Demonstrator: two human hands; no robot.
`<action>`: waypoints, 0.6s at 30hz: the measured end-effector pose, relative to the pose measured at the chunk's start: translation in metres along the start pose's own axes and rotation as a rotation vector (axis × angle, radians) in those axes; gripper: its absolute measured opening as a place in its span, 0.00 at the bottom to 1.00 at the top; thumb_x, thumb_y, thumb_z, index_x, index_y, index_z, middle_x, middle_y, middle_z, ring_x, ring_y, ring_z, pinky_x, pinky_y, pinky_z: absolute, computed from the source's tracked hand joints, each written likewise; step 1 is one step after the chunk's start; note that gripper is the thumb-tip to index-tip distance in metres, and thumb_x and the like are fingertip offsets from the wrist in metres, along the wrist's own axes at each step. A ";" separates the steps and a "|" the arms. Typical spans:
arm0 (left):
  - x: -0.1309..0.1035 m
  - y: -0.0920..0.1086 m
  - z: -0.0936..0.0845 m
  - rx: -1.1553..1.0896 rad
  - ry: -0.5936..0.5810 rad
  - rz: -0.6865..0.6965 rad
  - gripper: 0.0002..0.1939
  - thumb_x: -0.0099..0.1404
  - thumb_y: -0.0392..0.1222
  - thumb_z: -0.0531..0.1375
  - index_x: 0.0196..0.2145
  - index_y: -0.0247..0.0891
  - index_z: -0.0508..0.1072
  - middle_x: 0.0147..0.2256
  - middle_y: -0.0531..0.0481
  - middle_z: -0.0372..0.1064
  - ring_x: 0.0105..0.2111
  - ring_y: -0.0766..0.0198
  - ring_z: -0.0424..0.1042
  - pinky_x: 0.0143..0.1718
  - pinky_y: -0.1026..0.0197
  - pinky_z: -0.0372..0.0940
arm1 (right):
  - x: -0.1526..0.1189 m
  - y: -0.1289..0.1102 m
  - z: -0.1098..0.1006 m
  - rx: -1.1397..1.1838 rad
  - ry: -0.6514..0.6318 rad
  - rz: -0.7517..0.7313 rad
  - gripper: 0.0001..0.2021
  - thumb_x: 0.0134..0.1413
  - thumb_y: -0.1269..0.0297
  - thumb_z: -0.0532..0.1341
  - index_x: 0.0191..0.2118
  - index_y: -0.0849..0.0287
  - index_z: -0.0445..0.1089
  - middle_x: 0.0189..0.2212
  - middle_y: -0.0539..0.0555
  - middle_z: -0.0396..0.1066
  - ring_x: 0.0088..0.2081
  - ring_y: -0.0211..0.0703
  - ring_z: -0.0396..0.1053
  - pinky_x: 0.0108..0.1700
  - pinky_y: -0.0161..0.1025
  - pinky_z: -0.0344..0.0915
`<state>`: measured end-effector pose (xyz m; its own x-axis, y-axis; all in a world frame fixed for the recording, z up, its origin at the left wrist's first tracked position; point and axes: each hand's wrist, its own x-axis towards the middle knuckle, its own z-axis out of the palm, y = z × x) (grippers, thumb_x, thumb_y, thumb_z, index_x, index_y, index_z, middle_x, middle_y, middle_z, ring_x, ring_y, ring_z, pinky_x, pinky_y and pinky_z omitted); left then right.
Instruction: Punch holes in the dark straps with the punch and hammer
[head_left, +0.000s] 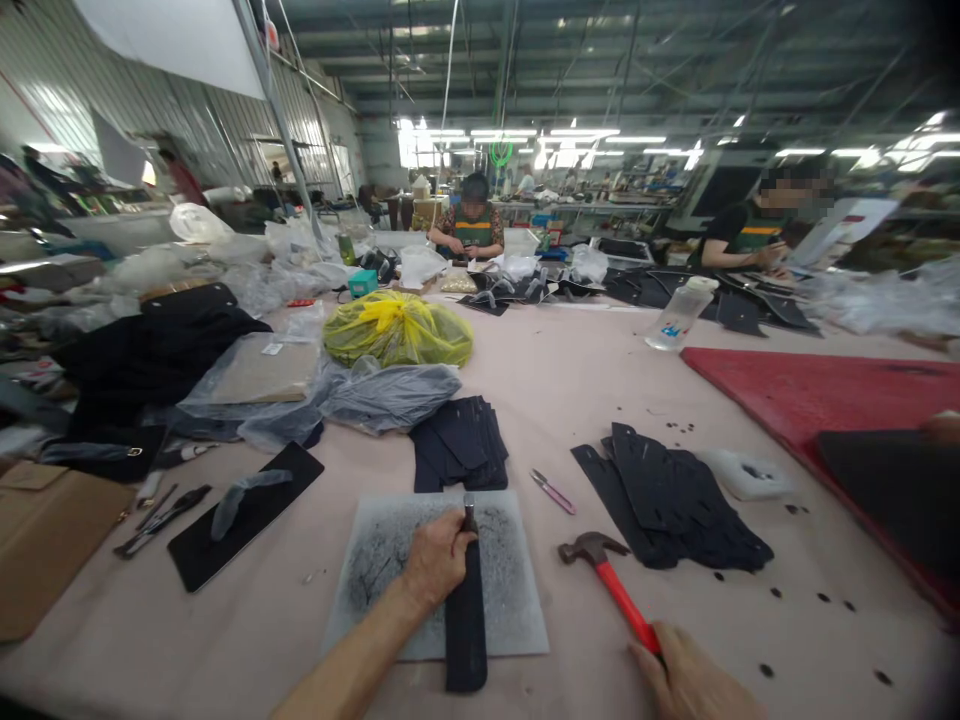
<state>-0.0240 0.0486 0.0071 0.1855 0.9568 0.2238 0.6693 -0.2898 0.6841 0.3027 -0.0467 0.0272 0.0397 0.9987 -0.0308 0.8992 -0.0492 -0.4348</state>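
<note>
My left hand (437, 556) is closed round a small metal punch (469, 513), which stands on the upper end of a dark fabric strip (466, 630). Under the strip lies a pale, black-marked board (510, 580). To the right, my right hand (686, 670) grips the red handle of a claw hammer (626, 605), whose head is over the table beside the board. Dark cut pieces (461, 445) are stacked just beyond the board, and another pile of dark pieces (667, 495) lies to the right. Pink snips (553, 492) rest between them.
A yellow bag (397, 330), plastic-wrapped pieces (394, 393) and a black panel (244, 515) lie left. A bottle (679, 315) and red board (832, 390) are right. Two people (469, 225) sit across the table (555, 390); another hand (943, 428) shows at the right edge.
</note>
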 end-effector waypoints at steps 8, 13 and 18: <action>0.001 0.006 -0.003 -0.045 0.010 -0.032 0.07 0.64 0.35 0.55 0.34 0.38 0.73 0.32 0.46 0.75 0.36 0.58 0.75 0.41 0.59 0.67 | 0.020 -0.137 0.054 0.076 -0.158 -0.521 0.30 0.56 0.57 0.59 0.64 0.56 0.57 0.64 0.58 0.54 0.64 0.59 0.50 0.65 0.59 0.46; 0.016 0.002 -0.003 -0.384 0.158 -0.278 0.09 0.64 0.42 0.54 0.33 0.36 0.72 0.31 0.47 0.75 0.32 0.59 0.75 0.38 0.58 0.69 | 0.010 -0.153 0.087 0.094 -0.246 -0.520 0.41 0.50 0.58 0.62 0.68 0.61 0.49 0.69 0.58 0.41 0.68 0.64 0.35 0.66 0.63 0.34; 0.029 -0.006 -0.022 -0.673 0.368 -0.440 0.13 0.61 0.48 0.58 0.34 0.35 0.72 0.31 0.48 0.75 0.31 0.60 0.75 0.38 0.58 0.71 | 0.011 -0.140 0.081 0.122 -0.328 -0.558 0.48 0.47 0.45 0.64 0.69 0.58 0.44 0.69 0.56 0.34 0.68 0.62 0.32 0.67 0.63 0.29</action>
<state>-0.0384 0.0773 0.0247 -0.3103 0.9503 -0.0254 0.0388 0.0394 0.9985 0.1418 -0.0294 0.0151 -0.5699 0.8209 -0.0354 0.6901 0.4549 -0.5629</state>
